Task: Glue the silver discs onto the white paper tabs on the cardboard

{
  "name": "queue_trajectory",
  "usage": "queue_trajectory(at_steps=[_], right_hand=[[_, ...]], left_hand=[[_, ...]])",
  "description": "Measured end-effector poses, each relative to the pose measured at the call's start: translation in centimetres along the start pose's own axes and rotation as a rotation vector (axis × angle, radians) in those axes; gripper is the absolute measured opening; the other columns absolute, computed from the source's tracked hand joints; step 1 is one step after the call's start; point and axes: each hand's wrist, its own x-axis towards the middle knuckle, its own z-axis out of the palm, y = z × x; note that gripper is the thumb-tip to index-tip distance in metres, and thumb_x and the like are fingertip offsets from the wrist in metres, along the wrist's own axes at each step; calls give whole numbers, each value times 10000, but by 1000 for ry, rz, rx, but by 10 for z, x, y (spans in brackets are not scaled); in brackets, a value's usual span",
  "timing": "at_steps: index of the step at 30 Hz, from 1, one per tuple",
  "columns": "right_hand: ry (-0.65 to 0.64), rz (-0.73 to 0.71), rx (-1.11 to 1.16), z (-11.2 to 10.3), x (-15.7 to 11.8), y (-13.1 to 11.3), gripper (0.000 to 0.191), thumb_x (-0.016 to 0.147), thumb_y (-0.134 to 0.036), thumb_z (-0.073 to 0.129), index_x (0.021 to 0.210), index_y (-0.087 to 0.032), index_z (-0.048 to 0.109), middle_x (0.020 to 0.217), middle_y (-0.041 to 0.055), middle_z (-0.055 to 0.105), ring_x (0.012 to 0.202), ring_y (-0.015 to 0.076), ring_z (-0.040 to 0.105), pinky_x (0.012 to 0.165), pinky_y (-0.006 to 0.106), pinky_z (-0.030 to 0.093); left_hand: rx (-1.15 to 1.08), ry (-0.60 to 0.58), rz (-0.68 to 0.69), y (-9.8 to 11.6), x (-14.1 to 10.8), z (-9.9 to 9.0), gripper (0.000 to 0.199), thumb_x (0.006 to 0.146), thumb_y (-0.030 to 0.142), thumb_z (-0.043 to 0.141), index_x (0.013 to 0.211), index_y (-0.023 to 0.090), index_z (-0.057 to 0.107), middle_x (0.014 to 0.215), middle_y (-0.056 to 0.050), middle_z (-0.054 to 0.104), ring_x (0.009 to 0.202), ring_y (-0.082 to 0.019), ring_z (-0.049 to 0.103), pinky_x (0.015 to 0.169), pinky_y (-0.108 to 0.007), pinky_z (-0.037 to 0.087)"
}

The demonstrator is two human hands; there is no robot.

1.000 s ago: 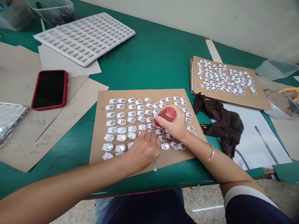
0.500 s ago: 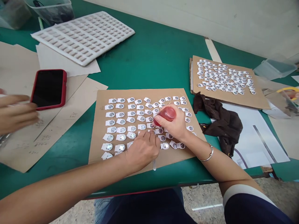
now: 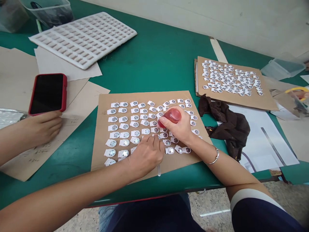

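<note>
My right hand point(image 3: 182, 127) is wrapped round a red, rounded squeeze bottle point(image 3: 173, 115), tilted over a brown cardboard sheet point(image 3: 101, 122). My left hand point(image 3: 148, 154) rests low on the same sheet, its fingers bent and pressed together just below the bottle. What those fingers hold is hidden. A thin, pale, translucent strip point(image 3: 159, 170) sticks out beneath that hand, toward the sheet's front edge. Rows of small white tabs with round silvery-dark discs point(image 3: 124, 142) cover the sheet. The bottle's tip is hidden behind my fingers.
Another person's hand point(image 3: 45, 129) lies at the left by a red-cased phone point(image 3: 48, 93). A white gridded tray point(image 3: 84, 38) sits at the back. On the right are a second tab-covered cardboard point(image 3: 263, 100), dark brown cloth point(image 3: 229, 125) and a clear box point(image 3: 283, 68).
The other person's hand has moved right and down, onto the papers below the phone. My two hands and the bottle stay nearly where they were; the view has shifted slightly.
</note>
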Motion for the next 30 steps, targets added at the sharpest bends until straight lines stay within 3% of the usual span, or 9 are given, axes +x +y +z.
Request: queue_trajectory(at_steps=[7, 11, 22, 30], right_hand=[[22, -17, -7, -1, 2, 0, 255, 663, -412, 685, 757, -231, 533, 728, -17, 609, 692, 141, 576, 667, 319, 476], [22, -21, -29, -2, 1, 1, 273, 658, -429, 684, 768, -234, 529, 728, -19, 612, 679, 141, 576, 652, 317, 475], [6, -80, -100, -7, 0, 2, 280, 651, -398, 692, 783, -222, 517, 740, -17, 601, 688, 139, 568, 647, 309, 467], [18, -70, -128, -6, -2, 1, 306, 632, -430, 694, 760, -219, 513, 732, -21, 594, 657, 132, 561, 638, 309, 468]], left_hand=[[-46, 18, -5, -1, 0, -1, 182, 746, -22, 419, 716, 94, 556, 727, -154, 643, 689, -248, 612, 629, -364, 471], [-55, -11, 2, -2, -1, -1, 164, 738, -22, 438, 748, 94, 553, 772, -158, 640, 710, -255, 606, 634, -369, 462], [-238, -84, -62, -12, 1, -7, 202, 711, -43, 398, 684, 119, 516, 653, -95, 564, 620, -217, 537, 595, -344, 450], [-571, -284, -176, -34, 11, -17, 132, 704, 46, 401, 708, 141, 493, 679, -68, 542, 619, -175, 491, 612, -305, 418]])
